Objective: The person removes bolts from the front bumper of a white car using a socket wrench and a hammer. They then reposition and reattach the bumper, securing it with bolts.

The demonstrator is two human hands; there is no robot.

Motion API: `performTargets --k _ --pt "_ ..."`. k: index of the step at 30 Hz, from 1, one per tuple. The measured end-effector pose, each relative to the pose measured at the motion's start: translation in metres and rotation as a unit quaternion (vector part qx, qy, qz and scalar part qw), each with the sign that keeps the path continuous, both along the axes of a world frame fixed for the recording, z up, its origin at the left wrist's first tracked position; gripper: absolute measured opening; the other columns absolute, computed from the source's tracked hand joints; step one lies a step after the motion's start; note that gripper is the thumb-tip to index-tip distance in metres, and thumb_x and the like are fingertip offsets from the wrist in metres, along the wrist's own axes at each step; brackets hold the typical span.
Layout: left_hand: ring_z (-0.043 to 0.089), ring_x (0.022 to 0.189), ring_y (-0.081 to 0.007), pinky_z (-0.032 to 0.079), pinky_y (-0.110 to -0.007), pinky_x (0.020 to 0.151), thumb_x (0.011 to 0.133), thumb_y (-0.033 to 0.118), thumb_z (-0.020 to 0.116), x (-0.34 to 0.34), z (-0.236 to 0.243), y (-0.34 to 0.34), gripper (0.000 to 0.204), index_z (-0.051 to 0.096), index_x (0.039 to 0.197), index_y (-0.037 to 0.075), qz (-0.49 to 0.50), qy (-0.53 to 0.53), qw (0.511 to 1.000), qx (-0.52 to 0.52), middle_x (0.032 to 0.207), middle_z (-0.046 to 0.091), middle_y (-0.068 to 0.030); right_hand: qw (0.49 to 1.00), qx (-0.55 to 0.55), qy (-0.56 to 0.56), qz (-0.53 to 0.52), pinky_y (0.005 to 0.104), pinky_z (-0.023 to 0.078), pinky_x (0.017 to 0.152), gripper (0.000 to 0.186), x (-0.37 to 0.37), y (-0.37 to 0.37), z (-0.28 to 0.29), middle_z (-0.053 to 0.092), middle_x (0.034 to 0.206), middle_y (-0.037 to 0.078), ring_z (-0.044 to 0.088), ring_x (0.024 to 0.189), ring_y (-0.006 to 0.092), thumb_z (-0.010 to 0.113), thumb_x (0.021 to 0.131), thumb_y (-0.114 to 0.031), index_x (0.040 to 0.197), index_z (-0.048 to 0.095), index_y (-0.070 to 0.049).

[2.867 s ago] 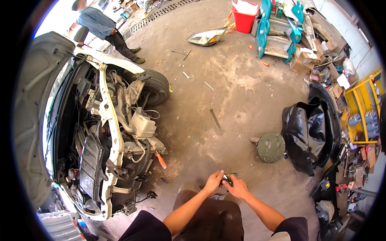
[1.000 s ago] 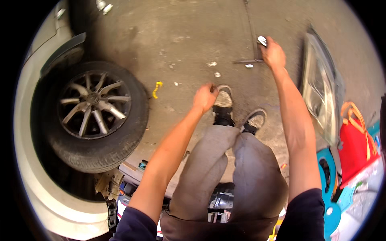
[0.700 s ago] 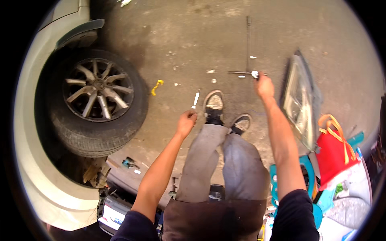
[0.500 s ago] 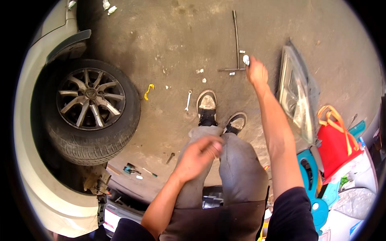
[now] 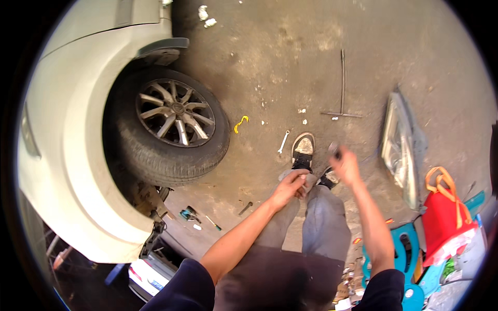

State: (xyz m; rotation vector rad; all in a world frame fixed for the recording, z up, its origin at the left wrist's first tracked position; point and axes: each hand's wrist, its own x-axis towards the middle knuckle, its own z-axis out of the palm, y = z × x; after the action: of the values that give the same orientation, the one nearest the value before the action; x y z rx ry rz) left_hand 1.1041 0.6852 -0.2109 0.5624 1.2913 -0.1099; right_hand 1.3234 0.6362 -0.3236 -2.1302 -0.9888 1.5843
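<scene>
My right hand [image 5: 346, 167] is closed round a small, round, dark metallic piece [image 5: 334, 150]; blur and fingers hide its kind. It is in front of my right shoe [image 5: 329, 178]. My left hand [image 5: 288, 189] is over my left knee, fingers loosely bent and apart, with nothing visible in them. Beyond my left shoe [image 5: 303, 145] lies a silver combination wrench [image 5: 284, 141]. Farther off, a long T-shaped wrench [image 5: 342, 83] lies on the floor, with a small shiny piece [image 5: 334, 118] by its crossbar.
A pale car body [image 5: 78, 207] with a mounted wheel [image 5: 176, 155] fills the left. At right lie a removed headlight [image 5: 397, 147], a red bag [image 5: 439, 228] with orange handles and a teal plastic piece [image 5: 404, 243]. A yellow strip [image 5: 240, 124], a bolt [image 5: 246, 208] and a screwdriver [image 5: 213, 223] lie nearer the wheel.
My right hand has drawn back from beside the T-shaped wrench toward my right shoe, with the small piece in it. My left hand has moved forward to my knee. The view has swung left.
</scene>
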Motion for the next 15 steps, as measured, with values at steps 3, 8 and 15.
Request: performTargets --k 3,8,15 --pt "0.058 0.077 -0.011 0.049 -0.028 0.069 0.104 0.032 0.058 -0.013 0.053 -0.024 0.035 0.057 0.126 0.005 0.057 -0.069 0.996 0.015 0.091 0.059 -0.0022 0.996 0.009 0.092 -0.007 0.0455 0.054 0.074 0.034 -0.04 -0.016 0.162 0.068 0.088 0.026 0.069 0.085 0.0413 0.073 0.084 -0.026 0.1 0.062 0.002" --pt "0.059 0.073 -0.0107 0.049 -0.026 0.066 0.1 0.025 0.065 -0.019 0.205 -0.048 0.029 0.059 0.119 0.004 0.039 -0.156 0.986 0.051 0.084 0.061 -0.0023 0.993 0.014 0.114 -0.014 0.0357 0.053 0.071 0.035 -0.056 -0.051 0.33 0.07 0.083 0.013 0.062 0.077 0.015 0.078 0.086 -0.027 0.101 0.066 0.002" --pt "0.063 0.081 -0.0126 0.052 -0.029 0.072 0.099 0.024 0.066 -0.042 0.376 -0.052 0.024 0.06 0.112 0.005 0.046 -0.265 0.958 0.099 0.093 0.064 -0.0032 0.964 0.054 0.255 0.043 0.0271 0.048 0.064 0.036 -0.042 -0.06 0.512 0.065 0.078 0.003 0.056 0.071 0.0083 0.069 0.096 -0.035 0.099 0.065 0.0"
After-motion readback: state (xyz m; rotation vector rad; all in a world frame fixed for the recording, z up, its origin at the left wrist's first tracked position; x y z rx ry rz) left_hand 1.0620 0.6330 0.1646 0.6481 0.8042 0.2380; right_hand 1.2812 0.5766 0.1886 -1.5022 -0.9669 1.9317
